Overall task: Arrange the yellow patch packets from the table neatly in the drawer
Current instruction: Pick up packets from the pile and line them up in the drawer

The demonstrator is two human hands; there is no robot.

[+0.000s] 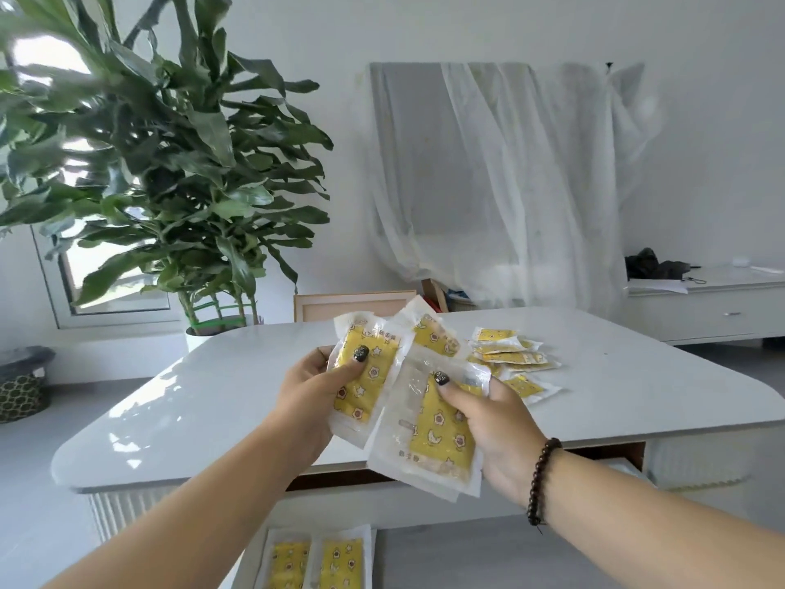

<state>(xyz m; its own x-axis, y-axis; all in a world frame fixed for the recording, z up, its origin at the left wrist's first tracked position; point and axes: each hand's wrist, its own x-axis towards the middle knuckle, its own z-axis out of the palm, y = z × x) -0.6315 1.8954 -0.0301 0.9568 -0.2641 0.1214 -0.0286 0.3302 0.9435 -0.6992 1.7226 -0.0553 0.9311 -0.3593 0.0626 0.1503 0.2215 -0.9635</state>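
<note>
At frame centre, the left hand (pixel 314 388) pinches one flat, clear-edged plastic packet (pixel 367 376) with a yellow star-and-flower print, thumb on its face, while the right hand (pixel 492 423) pinches a second packet (pixel 433 435) the same way; their printed writing is too blurred to read. More packets (pixel 505 354) lie loose on the glossy white rounded table (pixel 212 397) right of centre, and two packets (pixel 318 563) lie side by side in the drawer (pixel 259 559) at the bottom edge.

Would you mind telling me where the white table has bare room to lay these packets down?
The table is bare left of the left hand, toward the plant, and along its right end, right of the loose packets. That pile, beyond the right hand, is the crowded spot.
</note>
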